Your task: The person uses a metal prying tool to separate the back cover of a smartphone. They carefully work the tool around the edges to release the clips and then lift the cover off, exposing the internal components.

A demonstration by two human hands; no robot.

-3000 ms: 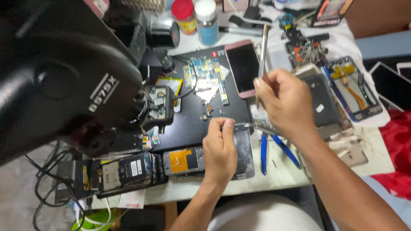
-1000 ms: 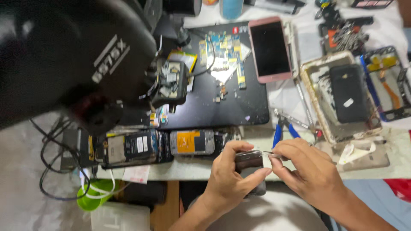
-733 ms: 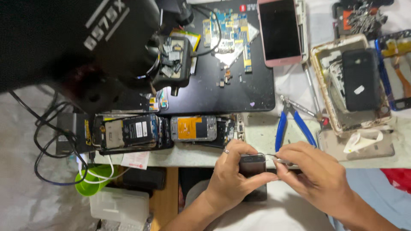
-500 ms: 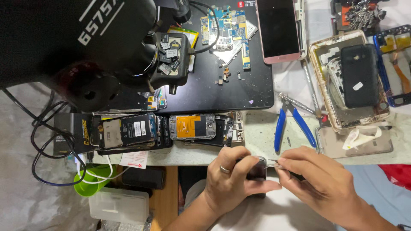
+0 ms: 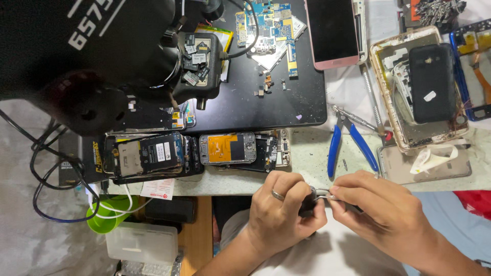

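At six o'clock in my view, just below the bench edge, my left hand is curled shut around a small dark phone part, a plain metal ring on one finger. My right hand pinches thin metal tweezers between thumb and fingertips. The tweezers lie nearly level, their long axis running from three o'clock to nine o'clock, tips pointing toward nine o'clock and meeting the dark part. The part is mostly hidden by my fingers, so I cannot tell its shape or which way it faces.

The bench top is pale, speckled and stony, littered with tiny debris. At twelve o'clock lies a smooth black mat carrying a blue circuit board and scattered small chips. A glossy pink-edged phone sits at one o'clock. Blue-handled pliers rest just above my right hand. Two opened phones, showing orange and metallic innards, lie at ten o'clock, under a bulky black microscope head. Tangled black cables hang at nine o'clock.
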